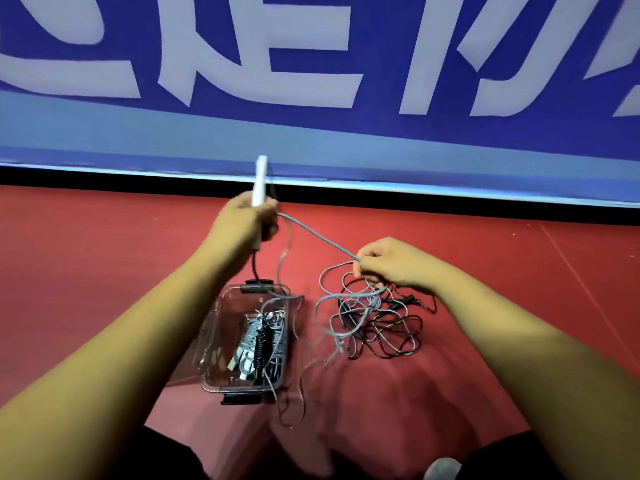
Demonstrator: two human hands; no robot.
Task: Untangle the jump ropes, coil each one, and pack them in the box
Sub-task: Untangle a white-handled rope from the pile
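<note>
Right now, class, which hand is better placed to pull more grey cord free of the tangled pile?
Probably the right hand: it pinches the thin grey cord above the tangled pile of grey and black cords, while the left hand grips the white plastic handle, farther from the pile.

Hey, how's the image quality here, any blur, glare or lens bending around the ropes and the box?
Head view: the wide lens bows the wall's base edge and stretches the forearms; the grey rope hanging below the left hand is motion-smeared; the clear box shows only faint sheen; the right hand and tangled pile look fairly sharp.
</note>
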